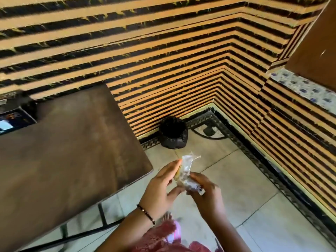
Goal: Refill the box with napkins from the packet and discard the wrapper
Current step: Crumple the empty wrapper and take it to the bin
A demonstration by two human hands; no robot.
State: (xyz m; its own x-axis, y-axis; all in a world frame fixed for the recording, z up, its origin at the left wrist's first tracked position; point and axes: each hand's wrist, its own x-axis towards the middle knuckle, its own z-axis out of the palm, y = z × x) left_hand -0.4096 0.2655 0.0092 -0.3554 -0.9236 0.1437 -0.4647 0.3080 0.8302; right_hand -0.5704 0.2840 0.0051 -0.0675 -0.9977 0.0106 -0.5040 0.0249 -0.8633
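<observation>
A crumpled clear plastic wrapper (185, 172) is held between both hands over the tiled floor, right of the table corner. My left hand (161, 190) grips its left side, with a beaded bracelet on the wrist. My right hand (205, 193) pinches its lower right end. A dark box (12, 119) sits at the far left edge of the brown table (69, 142); whether it is the napkin box I cannot tell. No napkins are visible.
A bin lined with a black bag (173, 132) stands on the floor in the corner, against the striped wall (163, 60). A small dark object (209, 130) lies right of the bin. The table's black metal legs (101, 214) stand at lower left.
</observation>
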